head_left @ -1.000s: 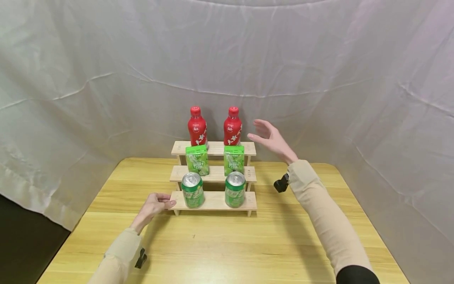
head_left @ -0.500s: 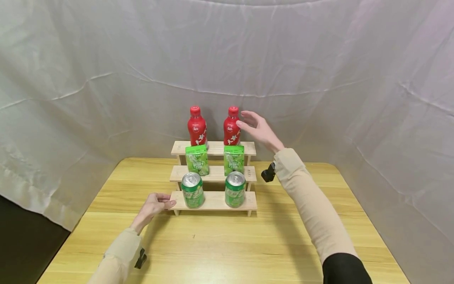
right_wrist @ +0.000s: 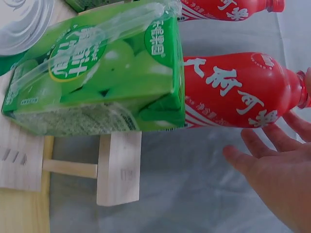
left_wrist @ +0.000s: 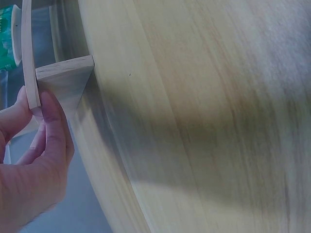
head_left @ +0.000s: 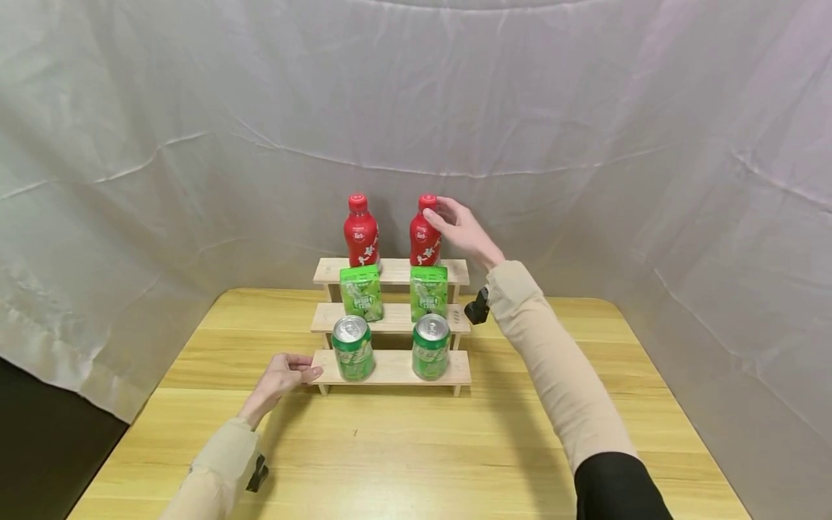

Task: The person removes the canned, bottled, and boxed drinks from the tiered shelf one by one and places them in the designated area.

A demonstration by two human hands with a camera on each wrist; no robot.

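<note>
My left hand [head_left: 279, 379] pinches the left end of the lowest board of a three-step wooden display rack [head_left: 393, 368]. In the left wrist view, the thumb and fingers [left_wrist: 53, 121] lie on opposite faces of that board. On the top step stand two red drink bottles, a left bottle [head_left: 361, 235] and a right bottle [head_left: 422, 238]. My right hand [head_left: 461, 227] is beside the right bottle's neck, its fingers spread and slightly bent. From the right wrist view, the fingers [right_wrist: 279, 141] are close to the neck; I cannot tell whether they touch it.
Two green juice cartons, a left carton [head_left: 362, 295] and a right carton [head_left: 429, 295], stand on the middle step. Below them are two green cans, a left can [head_left: 354, 354] and a right can [head_left: 431, 354]. Grey cloth [head_left: 552, 166] hangs behind the wooden table [head_left: 390, 462].
My right hand has moved left, and slightly up, from beside the rack to the right bottle's neck. The left hand and the drinks have stayed put.
</note>
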